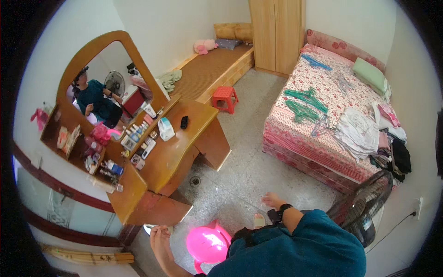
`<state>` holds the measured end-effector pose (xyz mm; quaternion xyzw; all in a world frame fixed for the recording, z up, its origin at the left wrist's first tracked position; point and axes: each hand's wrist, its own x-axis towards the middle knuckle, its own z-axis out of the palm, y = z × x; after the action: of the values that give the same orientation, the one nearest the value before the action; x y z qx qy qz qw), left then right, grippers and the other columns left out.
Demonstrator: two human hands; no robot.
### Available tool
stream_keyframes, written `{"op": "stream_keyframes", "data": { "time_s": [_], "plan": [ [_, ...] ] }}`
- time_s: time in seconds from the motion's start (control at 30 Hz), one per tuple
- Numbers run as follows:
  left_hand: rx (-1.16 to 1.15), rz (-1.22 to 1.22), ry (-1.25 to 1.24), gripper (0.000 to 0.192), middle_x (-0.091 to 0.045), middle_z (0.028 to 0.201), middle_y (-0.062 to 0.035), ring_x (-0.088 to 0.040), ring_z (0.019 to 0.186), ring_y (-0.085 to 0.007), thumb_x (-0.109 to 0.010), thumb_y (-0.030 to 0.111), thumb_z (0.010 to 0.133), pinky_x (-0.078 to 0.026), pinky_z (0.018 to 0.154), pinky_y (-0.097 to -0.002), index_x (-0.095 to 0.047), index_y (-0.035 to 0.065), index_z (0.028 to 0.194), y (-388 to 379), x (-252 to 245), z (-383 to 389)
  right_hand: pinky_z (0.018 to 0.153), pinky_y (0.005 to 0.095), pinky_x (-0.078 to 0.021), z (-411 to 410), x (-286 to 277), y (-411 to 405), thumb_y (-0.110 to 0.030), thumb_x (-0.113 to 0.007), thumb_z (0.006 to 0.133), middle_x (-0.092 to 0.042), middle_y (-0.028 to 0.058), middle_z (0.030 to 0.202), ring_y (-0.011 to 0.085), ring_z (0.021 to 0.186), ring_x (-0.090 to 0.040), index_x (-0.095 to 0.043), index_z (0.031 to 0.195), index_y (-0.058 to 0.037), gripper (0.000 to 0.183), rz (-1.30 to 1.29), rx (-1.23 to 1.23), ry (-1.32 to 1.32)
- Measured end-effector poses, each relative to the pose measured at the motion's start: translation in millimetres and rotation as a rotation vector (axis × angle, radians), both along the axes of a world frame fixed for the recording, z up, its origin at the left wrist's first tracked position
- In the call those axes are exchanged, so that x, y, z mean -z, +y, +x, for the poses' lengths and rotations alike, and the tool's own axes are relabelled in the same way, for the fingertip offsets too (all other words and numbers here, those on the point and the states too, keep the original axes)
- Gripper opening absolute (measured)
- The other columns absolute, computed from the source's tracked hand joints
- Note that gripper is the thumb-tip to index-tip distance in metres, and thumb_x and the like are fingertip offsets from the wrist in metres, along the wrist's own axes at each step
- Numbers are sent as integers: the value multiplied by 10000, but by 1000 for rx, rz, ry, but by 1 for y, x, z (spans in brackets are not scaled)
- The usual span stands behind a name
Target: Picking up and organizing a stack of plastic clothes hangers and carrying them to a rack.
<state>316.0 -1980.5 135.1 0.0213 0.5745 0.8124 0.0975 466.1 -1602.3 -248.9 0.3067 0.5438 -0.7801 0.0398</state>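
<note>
My left hand (161, 241) is raised at the lower left, near the front corner of the wooden dressing table (138, 204), with its fingers bent together. A white object (148, 228) shows just behind those fingers; whether they touch it is unclear. Between my hands, close to my body, a bright pink plastic chair (209, 244) stands on the floor. My right hand (273, 200) hangs over the grey floor with nothing visible in it, its fingers loosely spread and a little blurred. A black band is on that wrist.
A bed (311, 145) at the right bears green hangers (306, 98) and piled clothes (358, 128). A standing fan (363, 197) is close at my right. A red plastic stool (225, 98) stands beyond the dressing table. Bottles (138, 131) crowd beneath its mirror (107, 79).
</note>
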Motion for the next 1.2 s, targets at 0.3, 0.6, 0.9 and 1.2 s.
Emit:
{"op": "stream_keyframes", "data": {
  "time_s": [0.3,0.6,0.9,1.2],
  "plan": [
    [194,-66,-66,68,-502,841,-62,-459,714,-129,-450,103,838,-382,691,-247,-482,57,876,132,12,-155,790,428,-389,53,-22,117,-210,-414,786,-523,108,1032,268,946,-496,-434,979,-100,223,-707,1171,-229],
    [543,-82,-39,39,-521,869,-69,-455,748,-126,-453,72,822,-375,719,-252,-444,71,860,297,28,-345,725,367,-391,51,-11,130,-203,-349,806,-544,71,754,211,732,-548,-371,578,-95,254,-811,1555,-5],
    [818,-30,-172,65,-510,816,-59,-471,709,-125,-478,26,797,-388,683,-237,-444,64,837,497,49,-434,710,391,-413,6,23,137,-168,-346,776,-550,40,755,233,728,-537,-432,744,-80,127,-1063,1845,306],
    [717,-16,-87,84,-487,778,-29,-461,705,-109,-505,36,786,-368,689,-238,-444,70,832,652,15,-504,664,407,-409,-123,-15,344,-308,-398,790,-515,135,675,280,613,-510,-464,717,19,341,-789,1843,-243]
  ]
}}
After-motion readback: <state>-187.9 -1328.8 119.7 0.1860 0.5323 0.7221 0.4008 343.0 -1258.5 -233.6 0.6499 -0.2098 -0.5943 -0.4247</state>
